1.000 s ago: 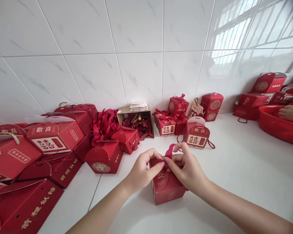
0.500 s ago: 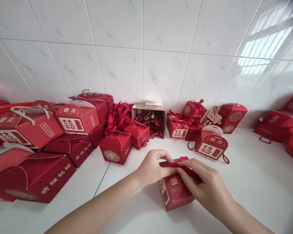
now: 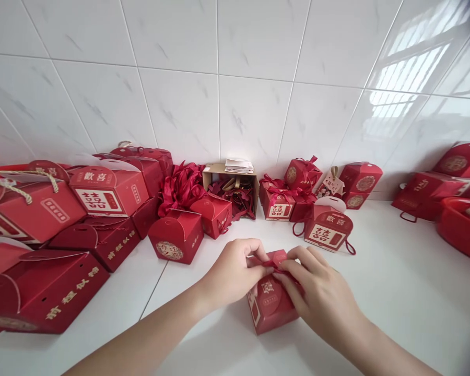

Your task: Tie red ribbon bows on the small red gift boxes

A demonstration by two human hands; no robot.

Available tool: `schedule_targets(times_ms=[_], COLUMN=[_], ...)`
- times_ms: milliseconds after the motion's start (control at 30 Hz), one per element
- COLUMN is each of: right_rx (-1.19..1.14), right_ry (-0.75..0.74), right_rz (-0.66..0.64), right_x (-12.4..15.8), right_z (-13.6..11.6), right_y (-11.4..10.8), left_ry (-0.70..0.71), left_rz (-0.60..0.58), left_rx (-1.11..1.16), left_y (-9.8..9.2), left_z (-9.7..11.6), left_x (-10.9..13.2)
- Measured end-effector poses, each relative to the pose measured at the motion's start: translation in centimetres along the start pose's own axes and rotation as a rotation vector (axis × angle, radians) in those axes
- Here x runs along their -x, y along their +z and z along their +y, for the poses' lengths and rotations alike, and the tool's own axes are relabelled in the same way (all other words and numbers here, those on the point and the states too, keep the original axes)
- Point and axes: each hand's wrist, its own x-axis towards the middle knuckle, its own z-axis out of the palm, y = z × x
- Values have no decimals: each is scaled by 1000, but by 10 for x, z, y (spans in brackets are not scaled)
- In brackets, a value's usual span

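Note:
A small red gift box point(image 3: 269, 308) with gold characters stands on the white tiled floor point(image 3: 395, 292) in front of me. Both hands meet on its top. My left hand point(image 3: 235, 271) pinches a red ribbon point(image 3: 274, 265) at the box's top edge with thumb and forefinger. My right hand point(image 3: 323, 297) is closed on the same ribbon from the right, its fingers pressed together over the lid. Most of the ribbon is hidden under my fingers.
Large red boxes point(image 3: 43, 209) with rope handles pile up at the left. Along the wall lie loose red ribbons point(image 3: 182, 185), a cardboard box point(image 3: 231, 183) and several small ribboned boxes point(image 3: 282, 201). A red basin point(image 3: 460, 230) with another person's hand sits at right.
The ribbon loop that stood above the box a second ago is now pulled down flat on the lid. My view has shifted left, and both hands sit lower on the box.

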Motion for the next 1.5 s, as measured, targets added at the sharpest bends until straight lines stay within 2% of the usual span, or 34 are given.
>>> schedule_targets(times_ms=[133, 267, 367, 500, 633, 700, 800, 867, 1033, 1233, 1333, 1500], right_rx=[-280, -669, -917, -1092, -1127, -1136, -1142, -1141, -1130, -1038, -1028, -1056], right_ry=[145, 341, 400, 459, 497, 497, 501, 491, 523, 509, 466, 493], right_rz=[-69, -226, -316, -262, -194, -196, -200, -212, -245, -284, -350, -479], right_x=[-6, -14, -18, -20, -19, -18, -18, -18, -20, -24, -25, -24], right_z=[1, 4, 5, 5, 7, 8, 10, 10, 10, 12, 14, 19], right_y=[1, 2, 4, 9, 14, 14, 12, 12, 10, 0, -7, -15], left_ry=[-31, 35, 78, 263, 425, 454, 422, 374, 293, 316, 324, 292], left_rz=[16, 76, 94, 146, 306, 278, 125, 89, 158, 201, 217, 216], left_rx=[92, 31, -30, -101, -203, -337, -439, -449, -407, -390, -365, -331], left_y=[5, 5, 4, 4, -2, -7, -14, -15, -12, -8, -7, -9], left_z=[-2, -8, -11, -19, -26, -23, -14, -10, -12, -15, -17, -21], left_x=[1, 0, -2, -8, -15, -14, -11, -10, -12, -13, -15, -17])
